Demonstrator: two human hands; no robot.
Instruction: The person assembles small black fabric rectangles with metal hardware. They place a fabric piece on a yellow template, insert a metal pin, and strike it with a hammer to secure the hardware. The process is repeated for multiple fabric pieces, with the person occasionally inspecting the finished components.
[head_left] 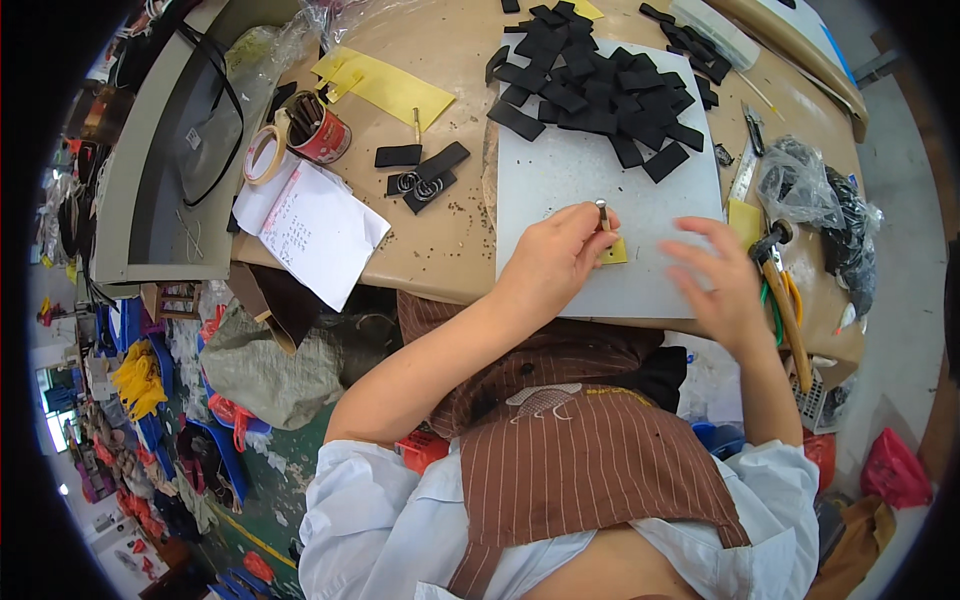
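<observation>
My left hand (550, 260) pinches a short upright metal punch (602, 212), its round top showing above the fingers. Beneath it lies a small yellow piece (617, 254) on the pale grey board (535, 200); the punch's lower end is hidden by my fingers. To the right, my right hand (718, 285) hovers over the board's edge with fingers apart, slightly blurred and holding nothing. A hammer (790, 325) with a wooden handle rests just right of that hand. Beyond both hands, black rectangular strips (610, 95) are heaped on the board.
Left on the table are a notebook (325, 235), a tape roll (264, 155), a red tin of rods (325, 138), yellow sheet (395, 85) and loose black strips (435, 165). At the right lie a metal ruler (743, 172), a cutter knife (753, 130) and plastic bags (800, 185).
</observation>
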